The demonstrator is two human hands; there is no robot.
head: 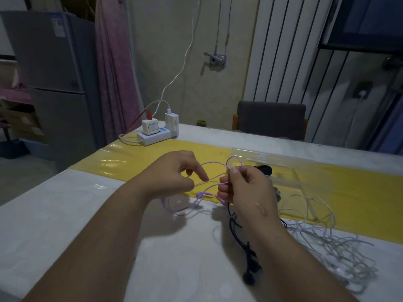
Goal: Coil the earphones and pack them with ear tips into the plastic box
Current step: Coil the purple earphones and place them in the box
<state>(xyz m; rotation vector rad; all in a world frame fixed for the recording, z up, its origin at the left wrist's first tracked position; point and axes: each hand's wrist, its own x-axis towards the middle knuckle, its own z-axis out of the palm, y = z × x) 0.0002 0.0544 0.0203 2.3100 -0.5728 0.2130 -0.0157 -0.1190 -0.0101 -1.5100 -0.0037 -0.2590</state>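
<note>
Two arms (98, 247) over the bench (65, 203), right hand (244, 186) pinching a loop of purple earphones (201, 194), left hand (174, 171) pinching their cord, black earphones (248, 277) beside, plastic box (294, 166) behind.

Our right hand (244, 188) hides part of the purple cord (199, 194) and the upper run of the black cord (248, 252). Behind it a dark thing (265, 170) shows only in part; we cannot name it. The tiny piece at the fingertips of our left hand (174, 171) is unclear. The clear box (283, 168) has a faint outline. Our forearms are cut off below.
</note>
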